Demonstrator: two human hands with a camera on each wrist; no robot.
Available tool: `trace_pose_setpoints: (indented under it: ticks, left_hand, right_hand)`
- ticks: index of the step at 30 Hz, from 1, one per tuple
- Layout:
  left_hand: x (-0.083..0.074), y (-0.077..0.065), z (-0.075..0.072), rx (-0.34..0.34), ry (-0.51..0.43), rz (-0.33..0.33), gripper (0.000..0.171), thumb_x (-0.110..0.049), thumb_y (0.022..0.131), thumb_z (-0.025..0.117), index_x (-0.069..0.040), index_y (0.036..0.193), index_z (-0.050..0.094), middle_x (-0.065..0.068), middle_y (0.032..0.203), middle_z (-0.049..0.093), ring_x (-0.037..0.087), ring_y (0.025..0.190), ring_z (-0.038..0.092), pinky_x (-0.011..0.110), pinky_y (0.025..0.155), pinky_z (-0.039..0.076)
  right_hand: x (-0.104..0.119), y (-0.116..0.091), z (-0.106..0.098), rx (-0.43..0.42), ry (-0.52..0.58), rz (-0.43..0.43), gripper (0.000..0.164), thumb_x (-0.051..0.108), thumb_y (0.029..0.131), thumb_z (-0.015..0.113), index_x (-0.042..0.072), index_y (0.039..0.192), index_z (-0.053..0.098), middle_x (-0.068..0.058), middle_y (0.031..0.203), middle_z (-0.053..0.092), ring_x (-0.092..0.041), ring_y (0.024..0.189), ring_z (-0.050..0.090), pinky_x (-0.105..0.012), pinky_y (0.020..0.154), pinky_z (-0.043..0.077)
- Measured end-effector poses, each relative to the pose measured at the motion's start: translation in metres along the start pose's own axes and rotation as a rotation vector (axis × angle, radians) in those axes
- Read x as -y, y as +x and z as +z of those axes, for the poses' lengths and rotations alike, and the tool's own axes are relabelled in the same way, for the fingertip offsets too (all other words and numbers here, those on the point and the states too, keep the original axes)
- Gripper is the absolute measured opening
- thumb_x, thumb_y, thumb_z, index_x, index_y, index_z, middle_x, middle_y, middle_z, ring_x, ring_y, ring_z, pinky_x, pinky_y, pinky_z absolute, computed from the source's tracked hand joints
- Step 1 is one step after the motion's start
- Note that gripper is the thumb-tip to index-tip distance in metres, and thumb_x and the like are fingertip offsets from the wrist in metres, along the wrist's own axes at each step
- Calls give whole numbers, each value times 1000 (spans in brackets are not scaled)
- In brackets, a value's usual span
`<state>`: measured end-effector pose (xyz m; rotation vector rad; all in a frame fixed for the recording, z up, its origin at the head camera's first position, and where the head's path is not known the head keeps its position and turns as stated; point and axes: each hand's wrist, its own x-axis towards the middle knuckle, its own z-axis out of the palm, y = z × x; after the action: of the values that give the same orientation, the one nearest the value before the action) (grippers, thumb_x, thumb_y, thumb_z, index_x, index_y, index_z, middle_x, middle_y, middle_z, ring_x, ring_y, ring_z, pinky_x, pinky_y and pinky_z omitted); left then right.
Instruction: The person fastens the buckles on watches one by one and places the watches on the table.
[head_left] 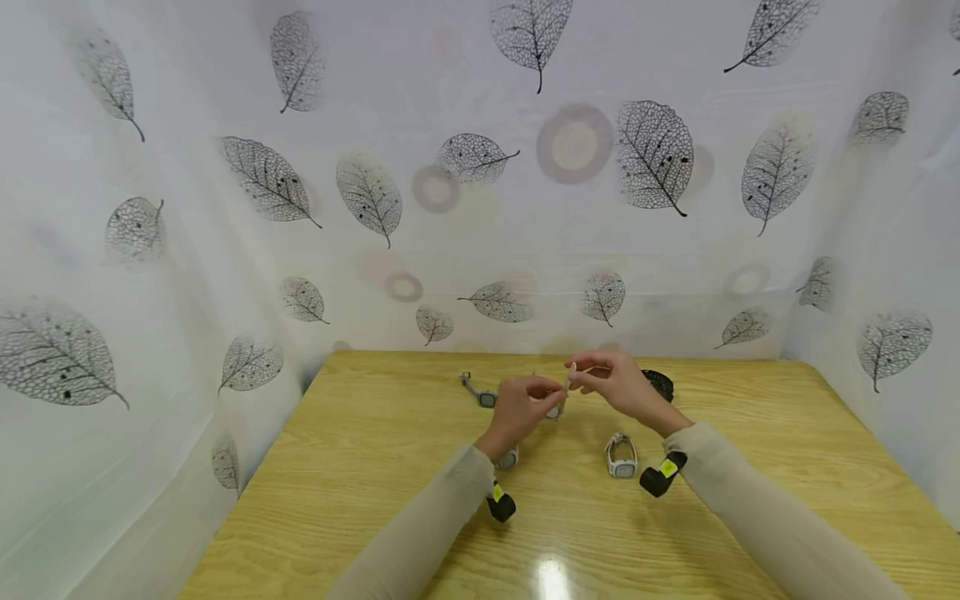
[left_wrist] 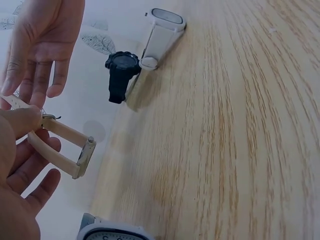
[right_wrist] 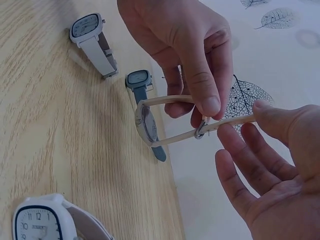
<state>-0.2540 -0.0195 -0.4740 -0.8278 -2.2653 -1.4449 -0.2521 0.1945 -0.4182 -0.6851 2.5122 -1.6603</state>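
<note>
A wristwatch (right_wrist: 145,122) with a pale beige strap hangs between both hands, its strap looped through the metal buckle (right_wrist: 201,128). My left hand (head_left: 517,412) pinches the strap by the buckle between thumb and fingers. The strap's free end is pinched by my right hand (head_left: 611,383), with the thumb (right_wrist: 272,112) on top. In the left wrist view, the watch case (left_wrist: 86,157) points away from the left fingers and is seen edge-on. Both hands are raised over the far part of the table.
On the wooden table (head_left: 360,500) lie a grey-blue watch (head_left: 486,399) at the back, a white watch (head_left: 507,459) partly behind the left wrist, another white watch (head_left: 622,468) at right, and a black watch (head_left: 658,383) behind the right hand. A leaf-patterned curtain (head_left: 480,233) surrounds the table.
</note>
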Motion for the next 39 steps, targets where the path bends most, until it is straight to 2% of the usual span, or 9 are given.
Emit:
trace_pose_setpoints:
  ticks: [7,12,15,19,24,28,32,37,39]
  left_hand:
    - [0,-2,-2,13,-103,-86,16,-8,91,79,-6,107,80,4,92,78,11,77,73,22,72,60]
    - [-3,-3,-4,10,-154,-177,28,-7,91,79,-7,119,76,5,98,78,11,82,73,24,73,60]
    - [-3,-3,-5,-9,-183,-244,32,-13,92,79,-7,122,74,5,101,78,11,85,73,26,73,61]
    - [-2,-3,-7,-14,-181,-305,32,-23,91,81,-8,119,76,2,99,78,11,85,73,28,73,61]
    - [-3,-2,-11,9,-170,-347,24,-28,89,83,-13,108,81,-3,96,77,9,84,71,27,71,60]
    - [-5,-1,-14,20,-215,-391,20,-25,90,83,-13,105,81,-2,95,77,9,82,71,31,72,60]
    - [-5,0,-17,21,-256,-423,19,-23,91,82,-11,106,81,1,97,78,10,83,71,35,74,61]
    - [-1,0,-21,28,-305,-416,20,-23,91,82,-10,106,80,3,98,78,13,85,72,30,73,60]
    - [0,0,-22,33,-323,-410,21,-23,91,82,-9,107,80,3,99,78,13,86,72,29,74,60]
  right_hand:
    - [-1,-1,1,6,-11,-18,29,20,101,68,5,126,69,-20,124,67,-31,100,72,-43,83,61]
    - [-4,-1,3,5,-27,-43,30,19,101,69,3,126,69,-16,119,71,-35,100,72,-45,82,61]
    - [-5,-1,4,-13,-47,-56,27,17,101,68,5,125,69,-16,117,72,-36,99,72,-41,80,62]
    - [-4,-1,7,-71,-73,-66,27,13,101,67,3,127,64,-17,116,73,-36,96,72,-32,75,60]
    - [-4,0,9,-151,-80,-94,26,11,101,68,3,125,62,-18,113,74,-34,90,72,-30,72,59]
    - [-5,-2,11,-173,-106,-108,25,17,101,69,7,124,67,-13,109,75,-28,86,72,-29,71,59]
    - [-6,-5,11,-162,-116,-86,27,25,101,68,10,123,71,-11,107,75,-28,87,71,-32,73,60]
    - [-5,-7,9,-123,-99,-58,29,26,102,68,8,124,72,-16,111,73,-24,88,68,-39,76,61]
    - [-5,-7,9,-99,-94,-44,28,26,101,68,10,123,73,-15,114,72,-20,89,68,-41,77,61]
